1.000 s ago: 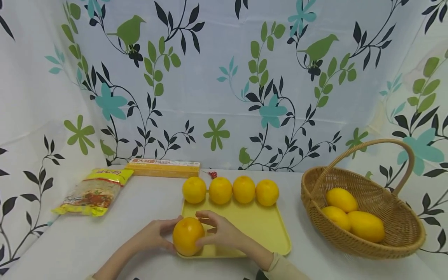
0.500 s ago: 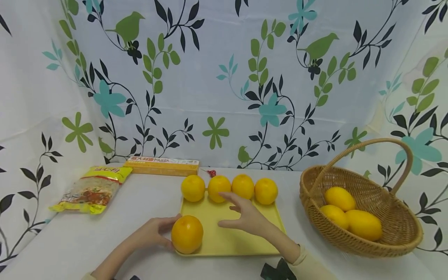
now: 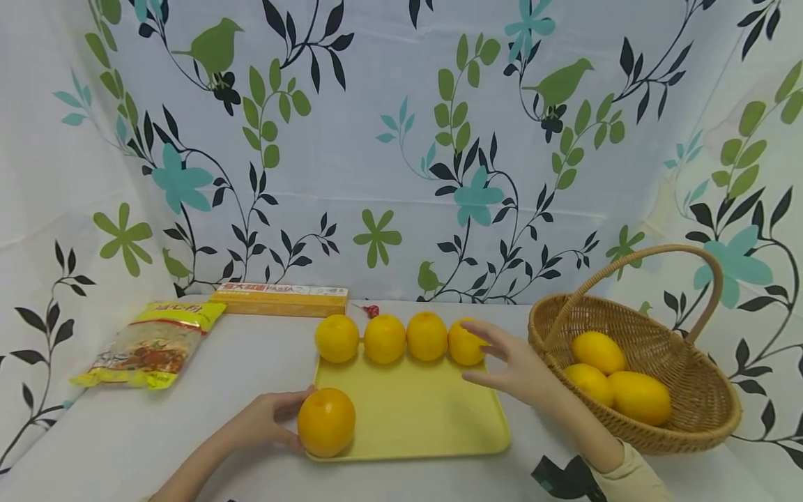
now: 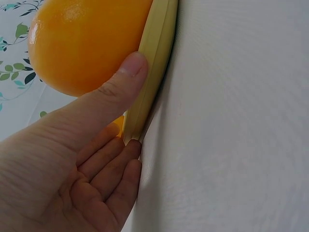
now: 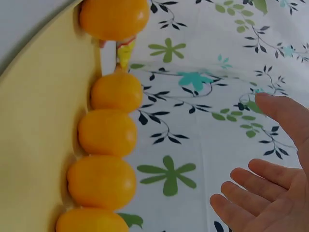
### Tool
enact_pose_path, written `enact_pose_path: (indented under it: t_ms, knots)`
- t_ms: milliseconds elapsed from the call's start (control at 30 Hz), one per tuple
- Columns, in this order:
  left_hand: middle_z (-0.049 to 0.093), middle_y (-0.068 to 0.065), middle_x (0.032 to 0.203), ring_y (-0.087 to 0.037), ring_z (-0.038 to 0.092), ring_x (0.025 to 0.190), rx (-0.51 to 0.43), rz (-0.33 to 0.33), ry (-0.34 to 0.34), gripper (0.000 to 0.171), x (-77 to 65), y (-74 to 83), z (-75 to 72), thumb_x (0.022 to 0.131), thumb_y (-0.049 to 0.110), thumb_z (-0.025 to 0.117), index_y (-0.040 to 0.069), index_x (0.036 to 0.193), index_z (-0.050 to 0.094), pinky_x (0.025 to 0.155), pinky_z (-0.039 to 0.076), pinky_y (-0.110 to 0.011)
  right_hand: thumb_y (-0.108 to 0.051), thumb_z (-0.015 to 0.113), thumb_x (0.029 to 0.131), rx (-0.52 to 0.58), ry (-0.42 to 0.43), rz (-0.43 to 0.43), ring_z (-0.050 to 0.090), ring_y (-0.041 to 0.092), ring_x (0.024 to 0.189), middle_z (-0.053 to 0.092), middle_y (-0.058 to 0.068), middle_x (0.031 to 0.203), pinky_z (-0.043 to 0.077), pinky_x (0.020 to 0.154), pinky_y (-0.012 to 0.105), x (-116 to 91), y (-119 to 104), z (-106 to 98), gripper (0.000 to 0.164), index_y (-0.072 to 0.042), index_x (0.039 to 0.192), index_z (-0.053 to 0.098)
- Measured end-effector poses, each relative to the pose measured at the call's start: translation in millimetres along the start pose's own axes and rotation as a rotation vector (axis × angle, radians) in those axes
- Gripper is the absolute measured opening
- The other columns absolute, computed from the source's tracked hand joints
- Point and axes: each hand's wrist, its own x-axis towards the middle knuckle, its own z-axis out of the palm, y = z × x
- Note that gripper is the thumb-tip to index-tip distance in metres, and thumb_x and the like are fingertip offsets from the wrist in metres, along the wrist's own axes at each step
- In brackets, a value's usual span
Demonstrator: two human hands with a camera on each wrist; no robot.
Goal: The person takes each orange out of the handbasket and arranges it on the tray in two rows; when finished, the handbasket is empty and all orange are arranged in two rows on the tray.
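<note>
Front orange (image 3: 326, 422) at the tray's (image 3: 414, 418) near left corner; left hand (image 3: 266, 418) relaxed beside it, thumb contact unclear. Right hand (image 3: 523, 369), fingers spread, holding nothing, partly hides the end orange (image 3: 462, 343) at the far right corner.

The marking "PASTA" was legible on the long orange box (image 3: 279, 305), preceded by Chinese characters; lettering on the yellow band of the plastic bag (image 3: 153, 345) was too small to read reliably
</note>
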Motion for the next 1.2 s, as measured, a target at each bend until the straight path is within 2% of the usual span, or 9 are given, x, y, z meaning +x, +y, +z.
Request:
enact_pose_path:
  t_ms: [167,333,433,533,700,800,967,1067,1200]
  knots:
    - [0.041,-0.019,0.132,-0.037,0.039,0.119,0.002,0.010,-0.001,0.080,-1.4,-1.3,-0.2,0.061,0.028,0.080,-0.002,0.127,0.046,0.096,0.031,-0.052,-0.014,0.073,0.076,-0.088,0.070,-0.002,0.047,0.028,0.113,0.049,0.015,0.125,0.044,0.089,0.035,-15,8,-27,0.058,0.000,0.125,0.046]
    - [0.041,-0.019,0.132,-0.037,0.039,0.119,-0.010,0.016,0.000,0.081,-2.0,-1.8,-0.5,0.061,0.028,0.080,-0.002,0.127,0.046,0.096,0.031,-0.051,-0.016,0.070,0.079,-0.129,0.116,0.100,0.049,0.030,0.110,0.050,0.013,0.124,0.043,0.089,0.036,-31,16,-49,0.054,-0.002,0.125,0.047]
    - [0.041,-0.019,0.132,-0.036,0.039,0.118,-0.011,0.018,0.000,0.080,-1.6,-2.5,-0.7,0.061,0.028,0.080,-0.002,0.127,0.046,0.096,0.032,-0.050,-0.017,0.067,0.082,-0.125,0.138,0.158,0.049,0.032,0.109,0.050,0.015,0.124,0.044,0.089,0.029,-39,21,-59,0.051,-0.001,0.125,0.046]
    - [0.041,-0.019,0.132,-0.036,0.040,0.118,-0.011,0.016,0.002,0.080,-0.9,-2.9,-0.4,0.061,0.028,0.081,-0.001,0.127,0.046,0.096,0.033,-0.050,-0.015,0.063,0.084,-0.110,0.155,0.164,0.049,0.035,0.107,0.050,0.020,0.121,0.044,0.086,0.019,-44,26,-66,0.046,0.002,0.124,0.046]
    - [0.040,-0.019,0.133,-0.036,0.039,0.119,-0.040,0.001,0.000,0.080,-0.5,-2.3,0.8,0.060,0.025,0.081,-0.001,0.127,0.046,0.096,0.032,-0.051,-0.007,0.056,0.088,-0.087,0.247,0.116,0.057,0.012,0.098,0.055,0.022,0.112,0.047,0.078,0.014,-52,33,-75,0.034,0.005,0.119,0.049]
    - [0.040,-0.020,0.133,-0.036,0.039,0.119,-0.058,-0.006,-0.003,0.079,-0.8,-1.5,1.0,0.060,0.021,0.081,-0.002,0.127,0.046,0.096,0.032,-0.050,-0.009,0.056,0.089,-0.151,0.298,0.155,0.056,0.001,0.092,0.058,0.018,0.107,0.047,0.074,0.012,-58,38,-80,0.029,0.003,0.115,0.052]
    - [0.039,-0.020,0.133,-0.036,0.039,0.119,-0.051,-0.005,0.000,0.080,-1.1,0.5,-0.1,0.060,0.021,0.081,-0.002,0.127,0.046,0.096,0.032,-0.050,-0.015,0.058,0.089,-0.262,0.281,0.268,0.056,0.026,0.099,0.057,0.019,0.110,0.042,0.074,0.007,-61,45,-84,0.035,0.002,0.118,0.051]
    - [0.039,-0.020,0.133,-0.036,0.039,0.119,-0.047,-0.003,-0.001,0.080,-0.8,1.6,-0.6,0.060,0.021,0.081,-0.002,0.127,0.046,0.096,0.033,-0.050,-0.014,0.059,0.088,-0.278,0.265,0.287,0.052,0.037,0.103,0.056,0.022,0.112,0.047,0.078,0.016,-63,48,-84,0.038,0.004,0.120,0.049]
    - [0.039,-0.020,0.133,-0.036,0.039,0.119,-0.045,-0.003,-0.007,0.080,-0.2,2.0,-0.2,0.060,0.021,0.081,-0.003,0.127,0.045,0.096,0.033,-0.049,-0.015,0.061,0.086,-0.293,0.207,0.309,0.047,0.040,0.107,0.052,0.024,0.117,0.045,0.086,0.042,-64,51,-85,0.043,0.006,0.121,0.047]
